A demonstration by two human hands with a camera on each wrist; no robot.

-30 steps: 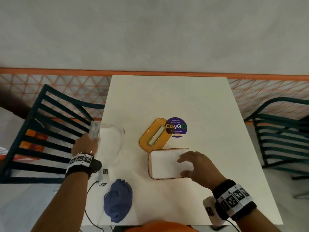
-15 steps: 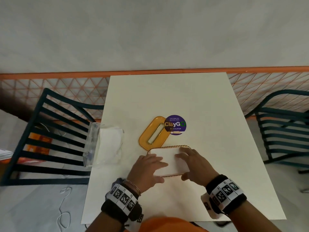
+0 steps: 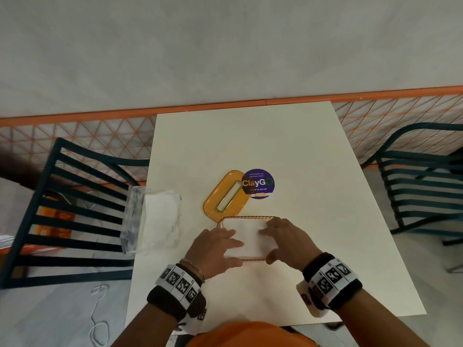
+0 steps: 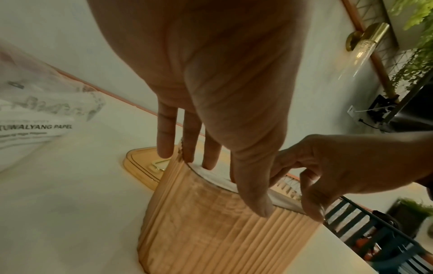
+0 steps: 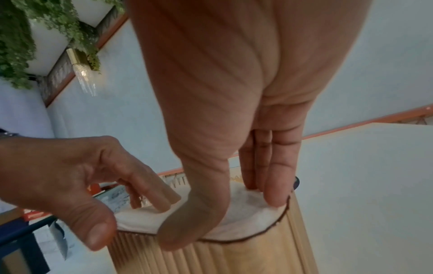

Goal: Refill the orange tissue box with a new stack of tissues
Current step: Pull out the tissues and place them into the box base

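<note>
The orange ribbed tissue box (image 3: 246,257) stands lidless near the table's front, filled with a white tissue stack (image 3: 250,236). My left hand (image 3: 218,246) lies on its left end, straight fingers pressing the tissues (image 4: 218,176), thumb down the box wall (image 4: 211,231). My right hand (image 3: 283,239) presses the right end the same way, fingers on the tissues (image 5: 246,218), thumb against the near wall (image 5: 234,259). The slotted orange lid (image 3: 226,194) lies flat just behind the box. In the left wrist view the left hand (image 4: 234,166) faces the right hand (image 4: 339,166). In the right wrist view the right hand (image 5: 225,213) faces the left hand (image 5: 82,176).
An opened clear plastic tissue wrapper (image 3: 152,219) lies at the table's left edge, partly overhanging. A purple round sticker (image 3: 258,184) sits beside the lid. Dark slatted chairs (image 3: 75,216) (image 3: 421,186) flank the white table (image 3: 325,246). An orange mesh rail (image 3: 75,136) runs behind.
My left hand let go of the plastic wrapper at the left edge and came across onto the tissues in the box. My right hand stayed on the stack.
</note>
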